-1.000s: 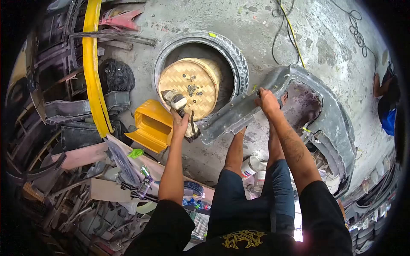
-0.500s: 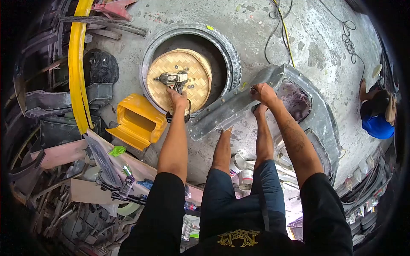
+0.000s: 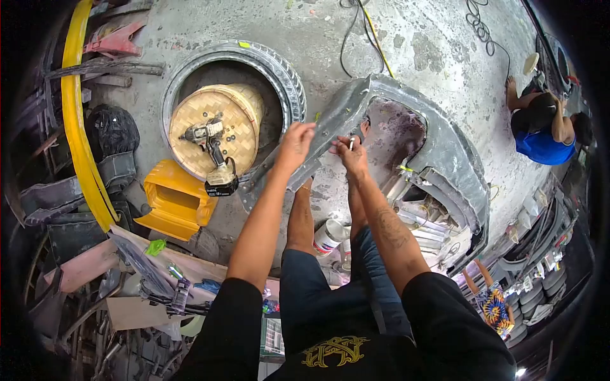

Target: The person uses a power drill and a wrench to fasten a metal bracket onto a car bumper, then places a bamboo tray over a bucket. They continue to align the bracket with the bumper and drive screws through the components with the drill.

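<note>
Over the long arm of a grey moulded panel (image 3: 438, 146) is my left hand (image 3: 295, 145), its fingers drawn together near the panel's surface; what they hold, if anything, is too small to tell. Just right of it, my right hand (image 3: 349, 154) is closed with a small white piece (image 3: 352, 143) between the fingers, beside the panel's inner edge. A cordless power tool (image 3: 210, 138) lies untouched on a round woven bamboo lid (image 3: 184, 152), with several small dark round parts around it. The woven container stands inside a tire (image 3: 296, 95).
A yellow plastic housing (image 3: 175, 200) lies below the tire. Left stands a long yellow strip (image 3: 75, 120) near a black bag (image 3: 112, 129). Cans (image 3: 330, 235) are between my legs. A person in blue (image 3: 540, 136) crouches at right; another in a patterned shirt (image 3: 494, 308) is lower right.
My left hand has let go of the power tool and moved right to the panel. My right hand now shows a small white piece. The view has shifted, and a second person appears.
</note>
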The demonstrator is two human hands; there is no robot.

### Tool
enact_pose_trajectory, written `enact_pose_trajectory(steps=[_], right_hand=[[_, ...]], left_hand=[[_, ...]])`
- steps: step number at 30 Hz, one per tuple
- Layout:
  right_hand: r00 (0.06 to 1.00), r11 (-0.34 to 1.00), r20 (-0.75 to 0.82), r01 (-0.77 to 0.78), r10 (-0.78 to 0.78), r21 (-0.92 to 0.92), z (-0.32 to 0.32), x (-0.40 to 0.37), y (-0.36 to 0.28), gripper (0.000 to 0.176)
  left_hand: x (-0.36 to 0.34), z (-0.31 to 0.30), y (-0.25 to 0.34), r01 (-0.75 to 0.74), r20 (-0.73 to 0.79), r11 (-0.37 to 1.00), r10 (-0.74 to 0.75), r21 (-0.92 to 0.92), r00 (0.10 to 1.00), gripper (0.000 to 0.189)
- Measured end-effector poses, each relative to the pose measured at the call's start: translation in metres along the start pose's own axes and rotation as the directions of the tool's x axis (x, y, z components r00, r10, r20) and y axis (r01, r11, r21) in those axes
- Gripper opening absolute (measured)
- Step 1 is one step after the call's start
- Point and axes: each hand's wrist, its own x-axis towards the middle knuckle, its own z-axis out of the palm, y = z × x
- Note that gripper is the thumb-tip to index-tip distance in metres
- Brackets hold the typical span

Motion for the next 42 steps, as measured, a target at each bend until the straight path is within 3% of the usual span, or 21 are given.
enact_pose_trajectory(steps=[1,3,5,9,11,13,14,19,22,25,26,27,30,32,36,38,42], right_hand=[[1.000,1.000,-0.005,-0.003,0.003,0.005,0.006,-0.001,-0.014,0.033],[0.955,0.955,0.036,-0.296,0.296,0.005,0.009,-0.002,-0.025,0.025],[0.947,0.947,-0.009,-0.321,0.321,0.027,0.015,0.005,-0.015,0.024],[0.923,0.894,0.007,-0.375,0.385,0.247,0.013,0.007,-0.011,0.020],[0.900,0.847,0.016,-0.417,0.436,0.331,0.013,0.007,-0.011,0.020],[0.910,0.866,0.013,-0.399,0.415,0.300,0.011,0.010,-0.007,0.022],[0.921,0.889,0.008,-0.378,0.390,0.259,0.009,0.011,-0.006,0.023],[0.944,0.943,-0.093,-0.304,0.317,0.133,0.018,-0.001,-0.015,0.023],[0.909,0.844,-0.072,-0.349,0.411,0.406,0.022,-0.008,-0.016,0.023],[0.860,0.790,-0.078,-0.423,0.504,0.444,0.026,-0.003,-0.017,0.023],[0.861,0.798,-0.065,-0.436,0.505,0.416,0.026,-0.001,-0.017,0.024],[0.861,0.798,-0.067,-0.435,0.504,0.417,0.026,0.001,-0.016,0.024],[0.868,0.806,-0.054,-0.433,0.493,0.403,0.021,0.002,-0.012,0.026],[0.891,0.746,0.007,-0.386,0.455,0.543,0.021,-0.003,-0.006,0.024],[0.863,0.688,0.027,-0.420,0.504,0.592,0.021,-0.005,-0.011,0.025],[0.884,0.728,0.035,-0.406,0.467,0.553,0.021,0.001,0.002,0.028],[0.893,0.756,0.004,-0.384,0.450,0.530,0.022,0.007,0.013,0.028]], left_hand=[[0.007,0.017,-0.005,-0.018,0.053,1.000,0.017,0.010,0.998,0.017],[0.013,0.034,-0.007,-0.031,0.119,0.999,0.028,0.018,0.992,0.017],[0.016,0.039,-0.007,0.105,0.190,0.994,-0.099,-0.023,0.977,0.016],[0.022,0.048,-0.014,0.142,0.194,0.990,-0.140,0.004,0.971,0.017],[0.023,0.051,-0.014,0.078,0.175,0.992,-0.095,0.100,0.980,0.017],[0.025,0.052,-0.010,0.057,0.223,0.958,-0.123,0.280,0.967,0.019],[0.027,0.052,-0.008,0.056,0.226,0.957,-0.123,0.283,0.966,0.019],[0.027,0.053,-0.010,0.136,0.222,0.985,-0.156,0.103,0.963,0.017],[0.030,0.045,-0.016,0.246,0.321,0.969,-0.223,-0.034,0.920,0.015],[0.029,0.039,-0.018,0.220,0.340,0.976,-0.209,0.007,0.917,0.016],[0.028,0.040,-0.016,0.310,0.330,0.950,-0.281,-0.040,0.901,0.015],[0.028,0.041,-0.019,0.309,0.331,0.950,-0.279,-0.041,0.901,0.015],[0.028,0.048,-0.027,0.311,0.317,0.946,-0.322,0.086,0.892,0.015],[0.023,0.055,-0.031,0.148,0.153,0.989,-0.143,-0.027,0.978,0.017],[0.024,0.051,-0.011,0.180,0.176,0.984,-0.177,0.002,0.968,0.017],[0.024,0.044,-0.004,0.263,0.248,0.961,-0.236,-0.083,0.939,0.016],[0.028,0.042,-0.014,0.292,0.271,0.955,-0.268,-0.055,0.925,0.016]])
